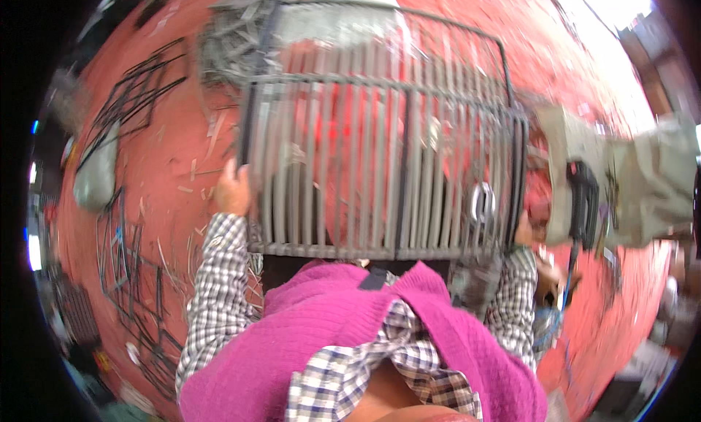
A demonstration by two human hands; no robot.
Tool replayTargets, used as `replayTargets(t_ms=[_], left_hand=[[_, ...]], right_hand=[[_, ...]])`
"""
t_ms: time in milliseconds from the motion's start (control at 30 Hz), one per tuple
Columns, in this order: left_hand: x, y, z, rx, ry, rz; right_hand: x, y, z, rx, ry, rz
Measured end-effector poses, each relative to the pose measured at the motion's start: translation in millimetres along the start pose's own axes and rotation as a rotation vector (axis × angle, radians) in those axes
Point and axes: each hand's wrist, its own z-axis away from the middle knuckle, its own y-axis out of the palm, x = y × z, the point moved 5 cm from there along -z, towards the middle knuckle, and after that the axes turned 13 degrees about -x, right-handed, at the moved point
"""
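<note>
Closest to the camera, a magenta knitted garment (pixel 314 305) is covering the person's chest, and a checked collar (pixel 321 371) is coming out from it. Just beyond, 1 slatted frame (pixel 405 159) is standing out before the body; many grey strips are running between its dark rails, and 1 dark bar is dividing its nearer section.

Left hand (pixel 234 192) is curling closely at the left rail, with the thumb lying against it, so it seems to be gripping there. Right hand (pixel 523 231) is appearing beside the right rail, close to the near corner; the frame is hiding most of it, so I cannot tell how far it is closing. A pale oval loop (pixel 475 204) is showing at the right part of the frame, but I cannot tell if it is attached.

On the right, a black tool (pixel 582 196) is lying on a beige bench (pixel 556 137), just beside the frame. In my judgement, if the 2 hands are lifting unequally, the frame could be tilting and its right corner could be knocking this tool down. Loose grey strips (pixel 234 46) are lying on the red floor (pixel 182 159) near the far left corner; a low far end could be catching them and pulling the rail out from the fingers.
</note>
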Motion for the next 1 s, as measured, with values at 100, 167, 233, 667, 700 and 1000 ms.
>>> replayTargets(t_ms=[100, 167, 233, 667, 700, 1000], left_hand=[[-6.6, -11.8, 1.6, -0.044, -0.034, -0.038], [-11.0, -19.1, 3.3, -0.091, -0.076, -0.123], [-9.4, -21.7, 2.5, -0.006, -0.19, -0.088], [8.0, -149.6, 16.5, 0.138, 0.035, -0.014], [2.8, -148.1, 12.8, 0.231, 0.042, -0.058], [48.6, -146.0, -24.2, 0.618, -0.094, -0.008]], right_hand=[[11.6, 22.8, -8.3, -0.007, -0.513, 0.157], [11.4, 16.0, -23.2, 0.07, -0.148, -0.168], [42.1, -5.6, -29.0, 0.207, -0.008, -0.717], [203.5, -164.2, 35.5, 0.338, -0.547, -0.155], [201.9, -166.9, 31.6, 0.307, -0.543, -0.121], [227.3, -197.4, 37.2, 0.392, -0.536, -0.009]])
